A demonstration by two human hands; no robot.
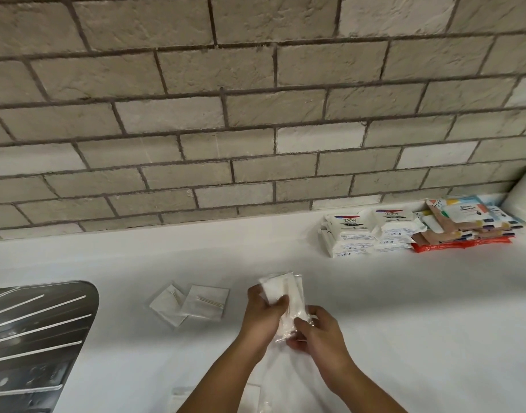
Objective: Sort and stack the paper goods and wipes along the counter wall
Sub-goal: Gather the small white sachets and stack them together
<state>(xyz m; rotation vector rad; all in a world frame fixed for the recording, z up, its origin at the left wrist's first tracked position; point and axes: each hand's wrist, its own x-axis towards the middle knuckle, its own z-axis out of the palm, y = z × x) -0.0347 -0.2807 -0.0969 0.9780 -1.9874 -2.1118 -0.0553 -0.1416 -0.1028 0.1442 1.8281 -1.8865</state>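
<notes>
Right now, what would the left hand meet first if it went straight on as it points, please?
Likely the brick wall; beyond the left hand and its wrapped packet lies bare counter, though depth is unclear.

2 loose napkin packets (168, 305) (205, 302), 1 held bundle (278, 289) — 2 Dove wipe stacks (349, 236) (394, 231), 1 patterned-pack stack (464, 225)

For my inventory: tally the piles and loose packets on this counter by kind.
Dove wipes stacks: 2
Patterned-pack stack: 1
Napkin packets flat on counter: 2
Packet bundle held by left hand and right hand: 1
Near bottom edge: unclear, not counted.
Total: 6
</notes>
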